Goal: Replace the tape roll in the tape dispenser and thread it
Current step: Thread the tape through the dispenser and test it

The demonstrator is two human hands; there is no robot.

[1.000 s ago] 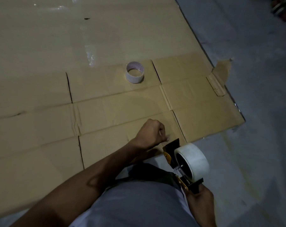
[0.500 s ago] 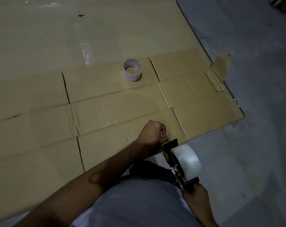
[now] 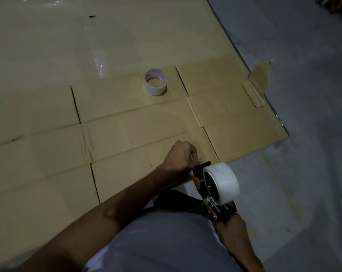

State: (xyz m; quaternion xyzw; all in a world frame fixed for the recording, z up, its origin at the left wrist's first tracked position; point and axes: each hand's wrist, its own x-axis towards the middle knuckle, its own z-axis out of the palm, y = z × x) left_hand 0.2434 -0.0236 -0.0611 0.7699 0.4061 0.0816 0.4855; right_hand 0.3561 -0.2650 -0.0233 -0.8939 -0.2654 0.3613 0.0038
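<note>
New roll's on: the full tape roll (image 3: 222, 183) is seated on the hub of the tape dispenser (image 3: 209, 191), so I'd call the swap half done. Your right hand (image 3: 228, 222) holds the dispenser from below at the handle end, fingers wrapped on the grip as far as I can see, though they're mostly hidden under the frame. Your left hand (image 3: 180, 157) is fisted at the front of the dispenser, its fingers (image 3: 193, 155) pinched narrow right against the black front plate; looks like you've got the tape's free end there, but it's too dark and small to confirm. So threading is what's left: lead the end past the roller and out under the blade, then tug to check it feeds. I can't tell how much of that path is already run. The old spent core (image 3: 156, 82) sits upright on the flattened cardboard (image 3: 127, 130), well away from both sets of fingers, out beyond your left fist and clear of the work. The floor (image 3: 303, 134) is bare concrete to the far side of the right-hand fingers.
</note>
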